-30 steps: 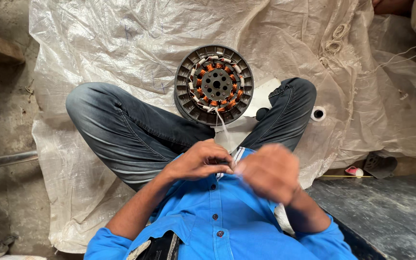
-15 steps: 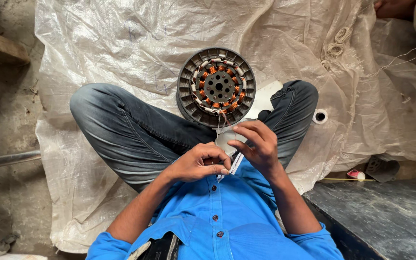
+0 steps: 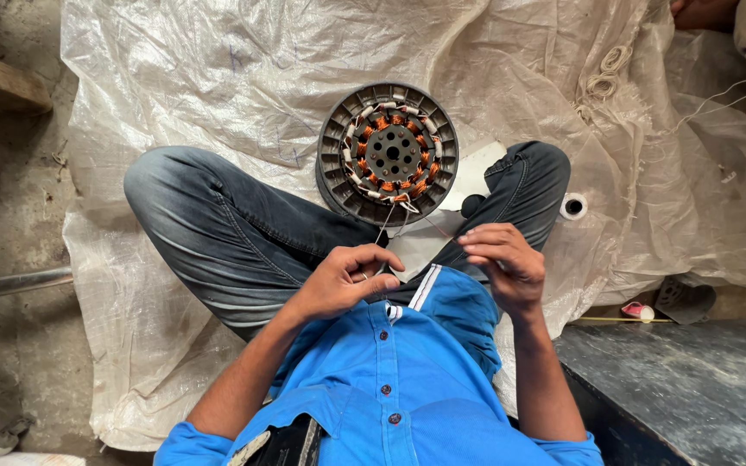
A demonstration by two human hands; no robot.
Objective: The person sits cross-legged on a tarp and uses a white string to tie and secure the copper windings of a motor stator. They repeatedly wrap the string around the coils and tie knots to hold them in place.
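Hands parted; left hand fingers pinch wire from stator, right hand curled

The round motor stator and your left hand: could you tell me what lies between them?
In the head view, a thin wire runs from the stator to the left hand, over the jeans-clad legs.

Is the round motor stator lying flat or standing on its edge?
Lying flat: the stator shows its full round face and copper coils upward, resting on the white sheet.
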